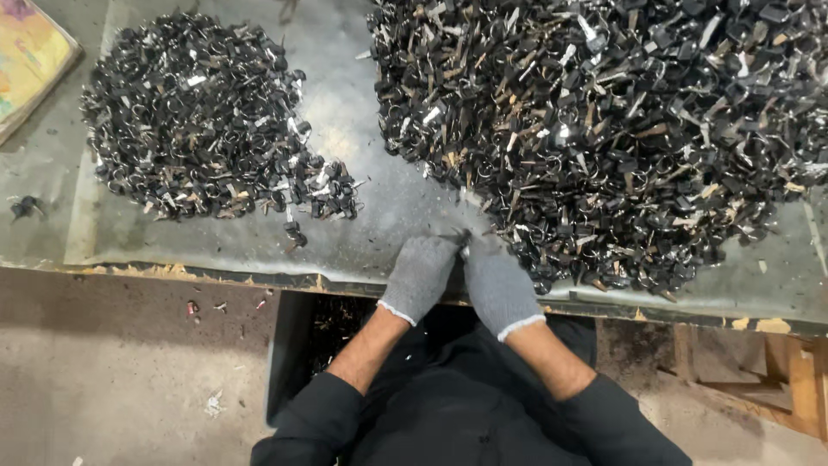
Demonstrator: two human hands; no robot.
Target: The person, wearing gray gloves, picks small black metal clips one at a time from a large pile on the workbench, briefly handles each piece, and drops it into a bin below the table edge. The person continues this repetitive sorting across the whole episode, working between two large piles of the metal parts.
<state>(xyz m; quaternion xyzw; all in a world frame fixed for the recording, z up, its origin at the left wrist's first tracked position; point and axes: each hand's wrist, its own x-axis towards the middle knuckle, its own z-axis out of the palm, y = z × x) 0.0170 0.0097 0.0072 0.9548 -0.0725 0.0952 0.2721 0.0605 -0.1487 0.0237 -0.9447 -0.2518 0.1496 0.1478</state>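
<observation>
My left hand [420, 274] and my right hand [498, 285], both in grey knit gloves, meet at the table's near edge. Their fingertips pinch a small dark piece [462, 236] between them, which is mostly hidden. The piece lies at the near rim of a big heap of black and metal small parts [604, 112] on the right of the table. A smaller heap of similar black parts [198, 121] lies on the left, apart from my hands.
The heaps lie on a grey metal-topped table [362, 207] with a worn front edge. A dark box [297, 345] sits under the edge by my left arm. A coloured board [26, 60] lies far left. Concrete floor [112, 388] is below.
</observation>
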